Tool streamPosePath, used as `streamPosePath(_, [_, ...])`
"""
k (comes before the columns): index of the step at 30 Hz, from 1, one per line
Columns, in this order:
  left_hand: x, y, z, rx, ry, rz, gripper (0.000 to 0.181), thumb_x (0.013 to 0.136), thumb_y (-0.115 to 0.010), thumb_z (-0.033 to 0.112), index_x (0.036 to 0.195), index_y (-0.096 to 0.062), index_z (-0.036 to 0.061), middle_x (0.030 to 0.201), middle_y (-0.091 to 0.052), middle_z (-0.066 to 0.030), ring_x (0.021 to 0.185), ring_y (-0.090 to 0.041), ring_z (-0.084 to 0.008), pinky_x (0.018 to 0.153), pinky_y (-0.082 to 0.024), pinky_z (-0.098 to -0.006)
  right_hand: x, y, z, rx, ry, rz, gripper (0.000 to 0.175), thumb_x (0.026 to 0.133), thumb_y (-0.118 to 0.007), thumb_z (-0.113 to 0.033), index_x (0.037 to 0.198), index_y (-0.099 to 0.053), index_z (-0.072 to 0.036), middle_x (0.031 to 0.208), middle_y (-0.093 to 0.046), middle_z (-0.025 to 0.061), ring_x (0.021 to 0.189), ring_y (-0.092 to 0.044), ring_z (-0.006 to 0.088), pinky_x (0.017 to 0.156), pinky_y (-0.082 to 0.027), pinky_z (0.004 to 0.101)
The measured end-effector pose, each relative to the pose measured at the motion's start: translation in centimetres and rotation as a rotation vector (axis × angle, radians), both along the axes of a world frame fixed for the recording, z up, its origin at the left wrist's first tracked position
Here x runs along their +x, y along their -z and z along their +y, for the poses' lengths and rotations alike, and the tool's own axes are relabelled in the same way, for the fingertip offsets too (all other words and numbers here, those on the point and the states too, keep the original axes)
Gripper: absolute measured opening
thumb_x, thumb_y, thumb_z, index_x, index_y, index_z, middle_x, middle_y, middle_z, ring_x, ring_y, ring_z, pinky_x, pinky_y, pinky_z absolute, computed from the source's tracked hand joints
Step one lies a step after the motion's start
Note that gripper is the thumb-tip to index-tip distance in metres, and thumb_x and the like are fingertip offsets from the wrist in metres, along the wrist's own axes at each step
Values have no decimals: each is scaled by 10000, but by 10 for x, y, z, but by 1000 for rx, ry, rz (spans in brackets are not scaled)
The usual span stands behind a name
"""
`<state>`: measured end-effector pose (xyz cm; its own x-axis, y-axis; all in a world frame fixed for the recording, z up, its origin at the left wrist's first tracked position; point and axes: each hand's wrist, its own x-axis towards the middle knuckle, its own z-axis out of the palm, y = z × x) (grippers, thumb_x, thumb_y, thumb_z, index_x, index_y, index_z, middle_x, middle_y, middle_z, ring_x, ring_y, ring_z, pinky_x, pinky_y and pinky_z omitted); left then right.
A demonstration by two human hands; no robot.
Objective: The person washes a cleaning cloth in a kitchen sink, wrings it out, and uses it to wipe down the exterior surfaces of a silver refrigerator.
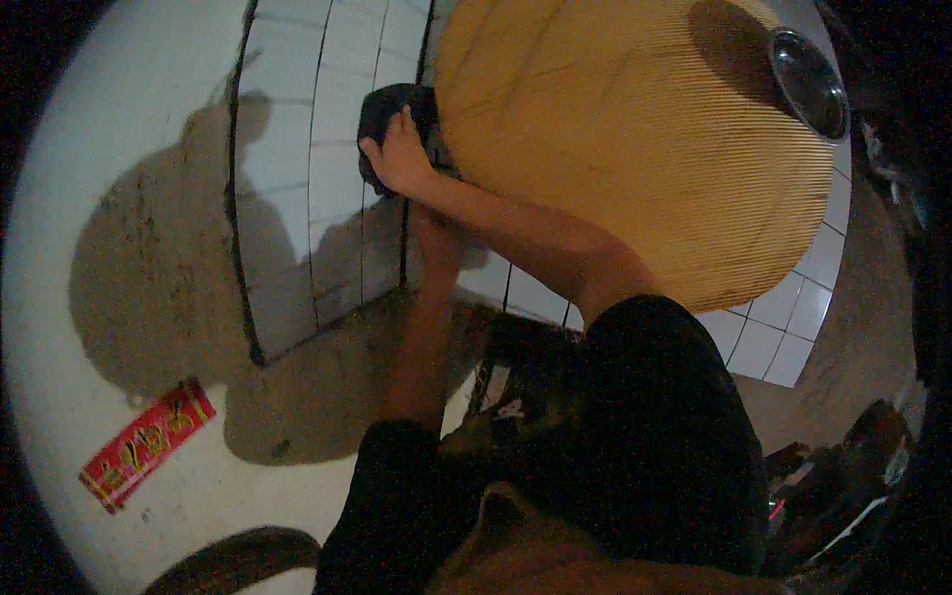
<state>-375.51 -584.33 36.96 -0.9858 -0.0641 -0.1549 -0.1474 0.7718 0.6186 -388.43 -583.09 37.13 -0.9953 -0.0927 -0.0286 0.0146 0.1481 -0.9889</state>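
My right hand lies over a dark, blocky object, with the thumb and fingers spread across its near face. The object is too dark to name; it sits against the left edge of a large round mat of fine parallel yellow slats. My left forearm rises from below and passes under my right forearm. The left hand itself is hidden behind the right wrist and the dark object, so its grip does not show.
White tiles cover the wall at left, and more tiles edge the mat. A round, shiny bowl-like vessel is at the mat's far right. A red paper strip bearing writing is on the pale wall. Dark clutter fills the lower right.
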Motion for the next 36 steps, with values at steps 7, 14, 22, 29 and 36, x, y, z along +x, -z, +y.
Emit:
streamPosePath(7, [160,-15,-21,144,-254,-232,448,938,-504,235,1316,-424,8,1285,-481,-171,1155,-483,-344,942,-430,-432,169,-3,-26,-109,-274,-7,766,891,-612,-257,1365,-206,186,1515,-13,321,1400,-106,471,1146,-187,446])
streamPosePath(14, [213,-38,-20,255,-359,-259,430,966,-475,238,1325,-414,9,1279,-481,-144,1154,-489,-299,935,-439,-420,224,12,-61,-347,-65,290,765,877,-627,-233,1441,-196,50,1561,-7,221,1433,-25,430,1147,-129,472])
streamPosePath(22, [129,-51,-19,548,-427,229,492,984,-441,186,1429,-289,39,1361,-419,-130,1254,-434,-260,1023,-398,-407,79,-10,-43,-373,296,278,725,912,-550,-443,1353,-353,98,1544,-157,212,1398,-177,445,1116,-177,545])
streamPosePath(29, [158,-49,-21,925,-611,348,628,993,-399,359,1476,-155,42,1478,-257,-154,1319,-342,-326,1056,-330,-452,162,-25,-59,-245,75,514,731,838,-612,-418,1393,-371,-7,1539,-186,204,1392,-164,479,1107,-177,582])
streamPosePath(36, [141,-86,-16,617,-366,551,689,989,-375,388,1479,-110,-17,1507,-202,-204,1363,-279,-325,1088,-274,-432,153,-58,-62,-116,32,546,729,835,-602,-412,1400,-370,-15,1538,-180,206,1406,-113,477,1121,-117,588])
